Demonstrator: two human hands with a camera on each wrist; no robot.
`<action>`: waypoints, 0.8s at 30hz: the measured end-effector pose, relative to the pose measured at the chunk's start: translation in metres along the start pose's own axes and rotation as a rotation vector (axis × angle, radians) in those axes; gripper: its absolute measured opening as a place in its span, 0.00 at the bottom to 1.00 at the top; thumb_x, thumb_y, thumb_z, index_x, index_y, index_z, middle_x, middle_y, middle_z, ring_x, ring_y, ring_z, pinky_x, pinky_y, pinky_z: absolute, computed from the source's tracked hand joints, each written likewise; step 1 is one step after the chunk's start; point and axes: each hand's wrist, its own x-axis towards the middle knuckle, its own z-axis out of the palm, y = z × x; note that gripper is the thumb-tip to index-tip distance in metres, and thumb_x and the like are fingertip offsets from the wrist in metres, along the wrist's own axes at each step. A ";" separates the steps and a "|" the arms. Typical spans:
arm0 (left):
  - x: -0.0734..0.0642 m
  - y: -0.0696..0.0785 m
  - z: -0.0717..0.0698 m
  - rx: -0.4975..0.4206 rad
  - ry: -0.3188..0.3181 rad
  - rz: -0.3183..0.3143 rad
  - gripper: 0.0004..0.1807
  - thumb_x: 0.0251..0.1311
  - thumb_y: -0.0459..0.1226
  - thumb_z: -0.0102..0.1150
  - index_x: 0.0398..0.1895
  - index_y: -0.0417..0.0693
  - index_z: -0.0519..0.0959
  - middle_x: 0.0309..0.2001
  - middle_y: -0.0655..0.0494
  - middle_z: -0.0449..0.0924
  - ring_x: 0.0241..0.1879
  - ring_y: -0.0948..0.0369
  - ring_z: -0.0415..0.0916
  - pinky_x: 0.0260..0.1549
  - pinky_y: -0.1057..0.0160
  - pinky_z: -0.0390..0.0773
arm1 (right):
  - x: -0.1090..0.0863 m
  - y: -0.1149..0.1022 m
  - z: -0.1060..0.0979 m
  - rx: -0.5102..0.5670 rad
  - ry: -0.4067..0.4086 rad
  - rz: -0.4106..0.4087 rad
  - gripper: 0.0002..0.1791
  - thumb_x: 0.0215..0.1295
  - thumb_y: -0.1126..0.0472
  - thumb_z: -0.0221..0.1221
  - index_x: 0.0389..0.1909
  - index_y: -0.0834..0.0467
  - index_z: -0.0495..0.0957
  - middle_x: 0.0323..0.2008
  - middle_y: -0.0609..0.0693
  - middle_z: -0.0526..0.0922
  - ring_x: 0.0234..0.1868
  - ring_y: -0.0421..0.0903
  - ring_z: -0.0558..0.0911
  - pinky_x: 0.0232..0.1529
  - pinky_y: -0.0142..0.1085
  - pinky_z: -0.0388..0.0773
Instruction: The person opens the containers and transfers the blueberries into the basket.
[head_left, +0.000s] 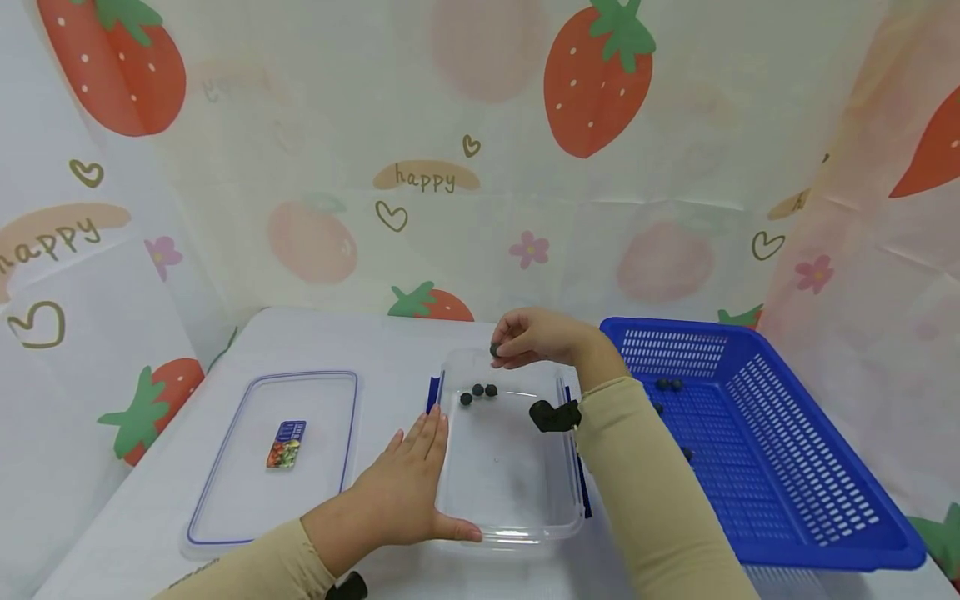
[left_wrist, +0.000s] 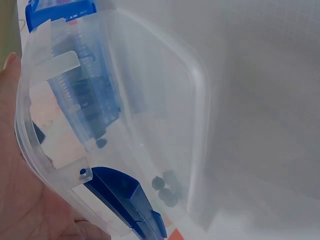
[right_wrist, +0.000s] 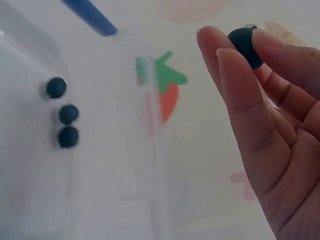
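A clear plastic box with blue side clips stands on the table. Inside, near its far left corner, lie three dark blueberries, also visible in the right wrist view. My left hand rests along the box's left side, fingers straight and thumb spread over the near left corner. Above the far end of the box, my right hand pinches one blueberry between thumb and fingertips. A blue clip hangs beside the left palm in the left wrist view.
To the right stands a blue perforated basket holding several more blueberries. A clear lid with a blue seal lies at the left, bearing a colourful label. Printed cloth hangs behind the white table.
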 end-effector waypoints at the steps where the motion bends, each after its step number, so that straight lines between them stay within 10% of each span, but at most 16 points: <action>1: 0.000 0.000 0.000 0.000 0.000 -0.001 0.72 0.30 0.78 0.46 0.70 0.35 0.43 0.71 0.40 0.35 0.70 0.47 0.37 0.63 0.44 0.48 | -0.004 -0.002 -0.004 -0.018 0.002 -0.008 0.05 0.61 0.70 0.55 0.38 0.66 0.72 0.37 0.60 0.80 0.43 0.53 0.82 0.46 0.42 0.76; 12: -0.001 0.000 -0.001 -0.004 -0.001 0.002 0.74 0.27 0.81 0.41 0.70 0.35 0.43 0.71 0.40 0.35 0.70 0.47 0.36 0.63 0.44 0.48 | -0.061 -0.005 -0.049 -0.128 0.015 -0.054 0.08 0.62 0.69 0.55 0.40 0.67 0.70 0.38 0.60 0.79 0.44 0.53 0.81 0.47 0.43 0.76; 24: -0.003 0.002 -0.003 -0.006 0.008 0.002 0.71 0.32 0.77 0.47 0.70 0.34 0.43 0.71 0.39 0.36 0.70 0.47 0.37 0.63 0.44 0.48 | -0.144 0.043 -0.113 -0.129 0.119 -0.044 0.12 0.63 0.68 0.55 0.43 0.71 0.67 0.38 0.56 0.76 0.46 0.50 0.80 0.47 0.39 0.76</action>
